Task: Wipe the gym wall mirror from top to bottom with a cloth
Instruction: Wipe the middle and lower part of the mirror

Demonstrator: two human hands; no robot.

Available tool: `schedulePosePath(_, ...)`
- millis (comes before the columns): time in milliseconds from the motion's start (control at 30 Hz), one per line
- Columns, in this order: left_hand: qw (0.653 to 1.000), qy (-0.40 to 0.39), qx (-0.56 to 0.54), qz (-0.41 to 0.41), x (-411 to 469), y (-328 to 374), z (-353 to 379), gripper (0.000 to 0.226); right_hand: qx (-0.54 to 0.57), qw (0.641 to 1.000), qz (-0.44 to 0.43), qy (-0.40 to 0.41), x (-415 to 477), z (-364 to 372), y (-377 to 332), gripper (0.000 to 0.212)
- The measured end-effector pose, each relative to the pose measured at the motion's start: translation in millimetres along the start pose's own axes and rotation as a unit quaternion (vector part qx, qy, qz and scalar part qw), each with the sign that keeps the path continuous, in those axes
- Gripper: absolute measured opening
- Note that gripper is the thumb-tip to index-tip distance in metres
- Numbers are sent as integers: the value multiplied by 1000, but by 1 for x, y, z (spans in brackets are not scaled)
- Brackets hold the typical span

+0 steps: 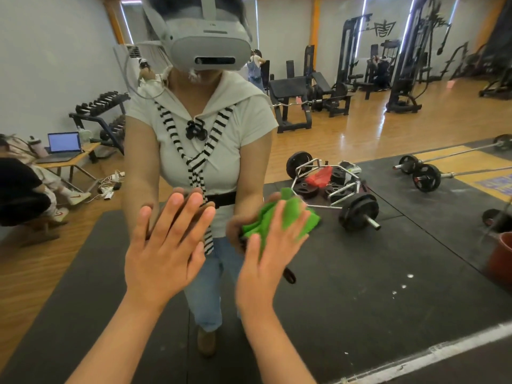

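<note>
Mirror (360,273) glass fills nearly the whole head view, and it reflects a person in a white headset (210,48) standing on dark floor matting. The green cloth (291,214) sits bunched against the glass just off the middle of the frame, toward 4 o'clock. The right hand (266,267) reaches up from 6 o'clock and presses the cloth flat to the mirror with its fingers straight and spread, not curled round it. The left hand (163,253), at 8 o'clock, lies beside it with its palm toward the glass and its fingers straight and apart, holding nothing; its fingertips meet their own reflection. The two hands are near each other but do not touch. In the reflection, a hex bar (327,184) loaded with black plates lies at 3 o'clock, and a barbell (426,176) lies farther out the same way. A laptop (64,142) stands open on a small table at 9 o'clock, with a dumbbell rack (102,106) at 10 o'clock. A red-brown bucket (501,259) shows at the frame edge at 4 o'clock.
</note>
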State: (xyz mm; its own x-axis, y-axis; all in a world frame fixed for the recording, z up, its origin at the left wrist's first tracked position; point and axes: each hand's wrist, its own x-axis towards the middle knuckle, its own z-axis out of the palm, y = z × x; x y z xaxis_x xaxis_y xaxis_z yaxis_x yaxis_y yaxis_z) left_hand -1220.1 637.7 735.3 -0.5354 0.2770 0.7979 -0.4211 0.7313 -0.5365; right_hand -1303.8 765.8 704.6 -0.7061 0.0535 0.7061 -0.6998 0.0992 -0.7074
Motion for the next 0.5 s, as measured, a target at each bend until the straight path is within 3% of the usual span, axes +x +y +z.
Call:
schedulePosePath(167, 1000, -3, -1, 0, 1, 0, -2, 62, -114, 963, -221, -103, 4, -23, 46, 58)
schedulePosePath(233, 1000, 1, -2, -3, 1, 0, -3, 62, -136, 952, -252, -112, 19, -42, 71, 56)
schedulePosePath(333, 1000, -1, 1, -5, 1, 1, -3, 61, -131, 968, -203, -69, 43, -65, 98, 56)
schedulePosePath(500, 1000, -15, -7, -7, 3, 2, -6, 62, -86, 995, -42, 23, 51, -63, 100, 58)
